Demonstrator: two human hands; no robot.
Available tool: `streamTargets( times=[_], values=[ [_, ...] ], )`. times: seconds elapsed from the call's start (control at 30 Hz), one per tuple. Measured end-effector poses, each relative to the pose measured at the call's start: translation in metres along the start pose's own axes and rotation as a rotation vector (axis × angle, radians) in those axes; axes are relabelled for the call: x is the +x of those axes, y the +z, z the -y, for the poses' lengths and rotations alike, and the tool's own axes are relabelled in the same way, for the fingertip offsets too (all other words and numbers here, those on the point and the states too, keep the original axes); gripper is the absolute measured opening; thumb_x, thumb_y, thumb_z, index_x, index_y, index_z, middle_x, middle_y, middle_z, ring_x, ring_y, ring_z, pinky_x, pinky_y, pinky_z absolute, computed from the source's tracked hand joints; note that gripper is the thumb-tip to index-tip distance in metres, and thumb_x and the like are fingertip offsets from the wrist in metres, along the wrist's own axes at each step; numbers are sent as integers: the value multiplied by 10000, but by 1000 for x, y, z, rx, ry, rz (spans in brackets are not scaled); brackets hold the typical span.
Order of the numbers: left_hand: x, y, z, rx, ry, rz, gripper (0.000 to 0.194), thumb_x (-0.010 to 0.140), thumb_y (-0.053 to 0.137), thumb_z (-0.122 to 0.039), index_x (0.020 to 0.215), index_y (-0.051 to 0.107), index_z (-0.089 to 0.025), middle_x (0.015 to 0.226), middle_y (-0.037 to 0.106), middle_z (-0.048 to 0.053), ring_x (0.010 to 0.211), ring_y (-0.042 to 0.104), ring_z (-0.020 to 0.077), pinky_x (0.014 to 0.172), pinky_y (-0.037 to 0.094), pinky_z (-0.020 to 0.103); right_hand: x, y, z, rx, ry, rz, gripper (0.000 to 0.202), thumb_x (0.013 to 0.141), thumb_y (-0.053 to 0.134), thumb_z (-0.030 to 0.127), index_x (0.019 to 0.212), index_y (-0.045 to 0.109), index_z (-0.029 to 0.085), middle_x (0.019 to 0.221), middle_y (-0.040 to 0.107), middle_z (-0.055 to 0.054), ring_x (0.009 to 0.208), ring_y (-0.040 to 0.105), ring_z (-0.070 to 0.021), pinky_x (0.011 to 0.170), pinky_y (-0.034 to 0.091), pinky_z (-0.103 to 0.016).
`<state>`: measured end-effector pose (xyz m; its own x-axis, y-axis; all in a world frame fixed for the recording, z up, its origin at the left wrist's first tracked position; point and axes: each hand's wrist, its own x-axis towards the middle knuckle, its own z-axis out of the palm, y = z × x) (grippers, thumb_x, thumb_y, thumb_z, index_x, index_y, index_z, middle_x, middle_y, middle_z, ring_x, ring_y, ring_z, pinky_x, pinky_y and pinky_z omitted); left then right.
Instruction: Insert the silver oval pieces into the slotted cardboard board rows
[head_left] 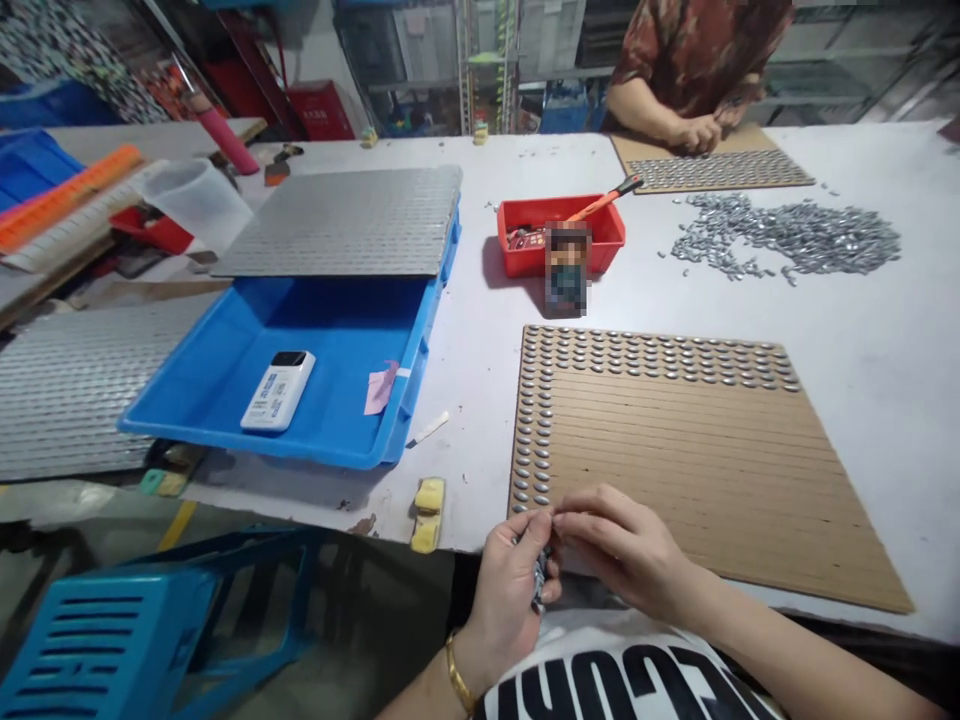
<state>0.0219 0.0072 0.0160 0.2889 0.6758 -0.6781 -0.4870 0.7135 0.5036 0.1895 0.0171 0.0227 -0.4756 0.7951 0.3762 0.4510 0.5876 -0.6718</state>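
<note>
My left hand (pixel 521 570) is closed around several small silvery oval metal pieces (pixel 538 585), just past the near left corner of a brown slotted board (pixel 697 470). Against its thumb, the fingertips of my right hand (pixel 626 545) are pinched together; whatever they hold is too small or hidden to make out. Rows of the same oval pieces (pixel 660 355) sit along the board's far edge. Two columns of them run down its left side. The rest of the board's face shows bare slots.
A loose heap of metal pieces (pixel 817 235) lies beyond the board. Nearby stands a red bin (pixel 517 260) holding an orange-handled tool (pixel 604 198). To the left, a filled board (pixel 352 220) rests across a blue tray (pixel 352 445) containing a white power bank (pixel 277 392). A co-worker's hands (pixel 705 132) work opposite.
</note>
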Motion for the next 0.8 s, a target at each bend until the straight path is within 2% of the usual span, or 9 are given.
streamTargets(
  times=[0.1,0.2,0.33,0.47,0.63,0.8],
  values=[
    [9,18,-7,93,-17,37,332,806,629,-467,774,577,-140,591,446,-31,471,363,45,383,193,171,1,-7,-13,-159,-100,-57,284,867,551,116,1145,583,169,1019,653,-122,801,581,-187,690,507,-321],
    [18,33,-15,148,-45,63,335,804,625,-475,785,568,-146,620,452,-29,480,368,45,388,192,172,3,-17,-25,-253,-112,-74,225,850,593,159,1075,615,159,981,664,-126,772,575,-196,660,495,-325],
    [32,49,-26,195,-61,96,321,771,668,-451,810,574,-147,662,477,-21,517,389,50,394,193,165,10,-33,-33,-278,-37,-132,192,872,525,107,1014,636,172,915,668,-103,722,560,-171,620,475,-298],
    [47,59,-34,212,-26,78,322,736,704,-436,817,557,-161,699,497,-21,535,392,48,400,200,159,20,-42,-40,-236,77,-197,196,886,489,92,956,642,193,854,652,-74,709,566,-156,615,476,-275],
    [63,68,-46,293,-13,78,276,748,700,-381,854,576,-158,687,478,-27,543,398,49,400,196,162,29,-47,-54,-117,208,-145,220,918,455,117,1043,616,198,907,631,-73,786,595,-156,671,500,-275],
    [77,73,-57,302,-23,123,313,766,667,-447,820,563,-157,718,491,-15,546,416,48,399,195,166,38,-52,-65,-62,277,-104,171,926,470,160,1003,615,208,893,633,-75,780,595,-167,671,500,-290]
  ],
)
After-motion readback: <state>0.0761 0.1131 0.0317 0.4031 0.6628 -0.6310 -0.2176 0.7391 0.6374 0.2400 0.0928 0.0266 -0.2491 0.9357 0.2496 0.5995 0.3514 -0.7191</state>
